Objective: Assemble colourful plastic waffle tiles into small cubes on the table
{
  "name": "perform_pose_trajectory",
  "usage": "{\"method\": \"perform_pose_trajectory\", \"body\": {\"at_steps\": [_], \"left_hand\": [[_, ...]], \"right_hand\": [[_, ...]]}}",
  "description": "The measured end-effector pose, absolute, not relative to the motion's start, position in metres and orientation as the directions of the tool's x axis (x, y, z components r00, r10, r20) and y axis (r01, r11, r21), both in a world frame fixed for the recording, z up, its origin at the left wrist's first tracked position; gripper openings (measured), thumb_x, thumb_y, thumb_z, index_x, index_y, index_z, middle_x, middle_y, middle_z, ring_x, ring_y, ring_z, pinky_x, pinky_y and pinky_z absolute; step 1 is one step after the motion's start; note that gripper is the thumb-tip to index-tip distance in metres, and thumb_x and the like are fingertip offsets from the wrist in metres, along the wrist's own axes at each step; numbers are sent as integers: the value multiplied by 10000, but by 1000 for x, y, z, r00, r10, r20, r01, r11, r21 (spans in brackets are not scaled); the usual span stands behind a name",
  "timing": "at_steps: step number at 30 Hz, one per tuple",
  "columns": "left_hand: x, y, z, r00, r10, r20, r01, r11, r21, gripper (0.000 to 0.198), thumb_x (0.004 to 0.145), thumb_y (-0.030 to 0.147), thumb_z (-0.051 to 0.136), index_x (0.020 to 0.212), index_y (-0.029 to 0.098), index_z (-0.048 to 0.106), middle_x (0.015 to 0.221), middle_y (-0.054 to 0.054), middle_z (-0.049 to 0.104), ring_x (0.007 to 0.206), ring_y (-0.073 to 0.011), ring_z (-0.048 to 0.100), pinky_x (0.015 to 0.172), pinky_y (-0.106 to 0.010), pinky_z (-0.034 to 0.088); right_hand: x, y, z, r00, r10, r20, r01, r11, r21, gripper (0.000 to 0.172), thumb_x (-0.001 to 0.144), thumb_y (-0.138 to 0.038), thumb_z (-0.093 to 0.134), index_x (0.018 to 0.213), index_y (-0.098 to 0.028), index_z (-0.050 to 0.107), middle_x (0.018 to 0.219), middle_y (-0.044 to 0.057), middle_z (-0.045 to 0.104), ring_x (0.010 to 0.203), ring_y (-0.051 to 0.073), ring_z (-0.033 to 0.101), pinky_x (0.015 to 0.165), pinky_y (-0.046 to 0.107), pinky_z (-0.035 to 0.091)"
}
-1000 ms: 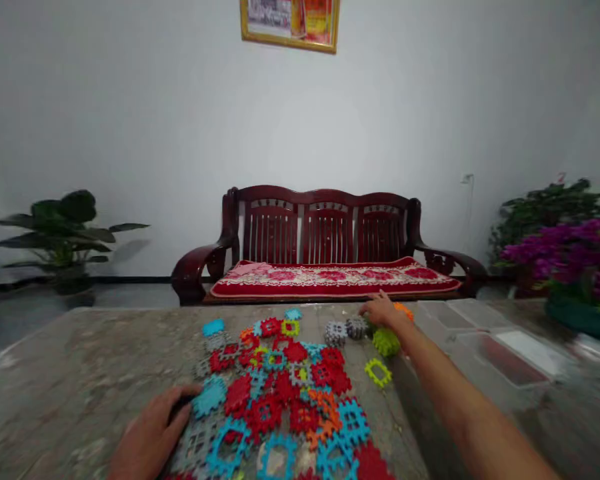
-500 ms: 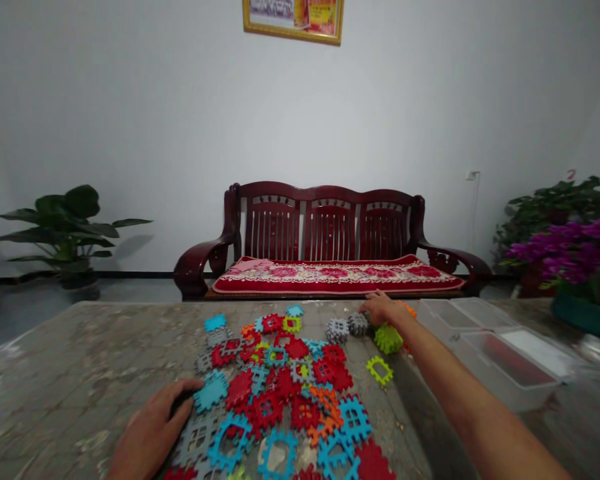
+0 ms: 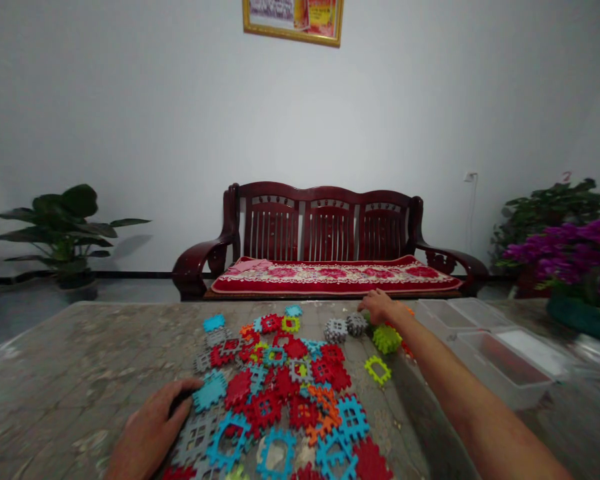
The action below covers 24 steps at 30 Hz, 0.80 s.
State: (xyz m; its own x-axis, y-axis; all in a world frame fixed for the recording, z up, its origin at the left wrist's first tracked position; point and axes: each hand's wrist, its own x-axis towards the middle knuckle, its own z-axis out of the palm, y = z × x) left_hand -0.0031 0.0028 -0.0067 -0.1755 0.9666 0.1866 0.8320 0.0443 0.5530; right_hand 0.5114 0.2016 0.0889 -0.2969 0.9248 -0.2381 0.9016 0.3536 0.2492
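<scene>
Sorting step: right hand (image 3: pixel 379 307) stretched to desk's far edge, fingers loosely on grey block stack (image 3: pixel 356 324). Left hand (image 3: pixel 147 427) flat, unclenched, touching blue tile (image 3: pixel 210 392) near front edge. Next: closing grip needed.

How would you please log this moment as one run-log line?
left hand: flat on grey tile | right hand: reaching by grey block | table: scattered tiles

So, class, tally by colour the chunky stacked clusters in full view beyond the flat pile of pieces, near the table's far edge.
Grey clusters: 2
Lime-green cluster: 1
Total: 3
Orange bits beside them are too hidden to count.
</scene>
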Motion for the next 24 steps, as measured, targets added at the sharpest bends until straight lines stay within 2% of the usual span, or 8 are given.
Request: {"method": "perform_pose_trajectory", "body": {"at_steps": [5, 10, 13, 17, 24], "left_hand": [[-3, 2, -6, -173, 964, 204, 832, 32, 554, 382, 809, 440, 473, 1010, 304, 767, 1128, -15, 802, 1097, -262, 726, 1024, -420, 546], [0, 0, 2, -187, 966, 181, 822, 53, 567, 381, 806, 443, 480, 1009, 297, 768, 1128, -18, 802, 1093, -268, 728, 1025, -440, 548], [1, -1, 3, -184, 964, 190, 825, 46, 563, 361, 803, 435, 496, 1001, 301, 767, 1123, -11, 805, 1085, -264, 730, 1019, -433, 551], [0, 0, 0, -172, 967, 187, 827, 39, 561, 374, 817, 444, 491, 1025, 303, 769, 1152, -14, 799, 1104, -265, 722, 1031, -430, 541], [-3, 3, -8, -166, 963, 213, 831, 20, 556, 367, 829, 435, 484, 1031, 302, 760, 1157, -23, 797, 1118, -269, 714, 1038, -425, 533]], "right_hand": [[509, 201, 87, -293, 923, -251, 898, 355, 260, 631, 697, -108, 636, 1288, -319, 704, 1321, 105, 676, 1355, 314, 496, 1197, 544, 244], [510, 201, 87, -276, 930, -243, 899, 339, 278, 621, 685, -135, 659, 1283, -296, 709, 1289, 120, 684, 1311, 336, 521, 1123, 498, 360], [513, 200, 91, -265, 940, -216, 906, 320, 278, 678, 656, -147, 697, 1318, -293, 686, 1350, 126, 646, 1324, 347, 503, 1145, 515, 331], [516, 194, 99, -258, 947, -191, 917, 303, 261, 668, 634, -153, 723, 1278, -332, 708, 1336, 95, 656, 1314, 342, 502, 1163, 529, 298], [518, 185, 111, -251, 948, -195, 944, 285, 167, 568, 571, -127, 754, 1076, -387, 786, 1098, 16, 758, 1214, 318, 570, 1155, 524, 299]]}}
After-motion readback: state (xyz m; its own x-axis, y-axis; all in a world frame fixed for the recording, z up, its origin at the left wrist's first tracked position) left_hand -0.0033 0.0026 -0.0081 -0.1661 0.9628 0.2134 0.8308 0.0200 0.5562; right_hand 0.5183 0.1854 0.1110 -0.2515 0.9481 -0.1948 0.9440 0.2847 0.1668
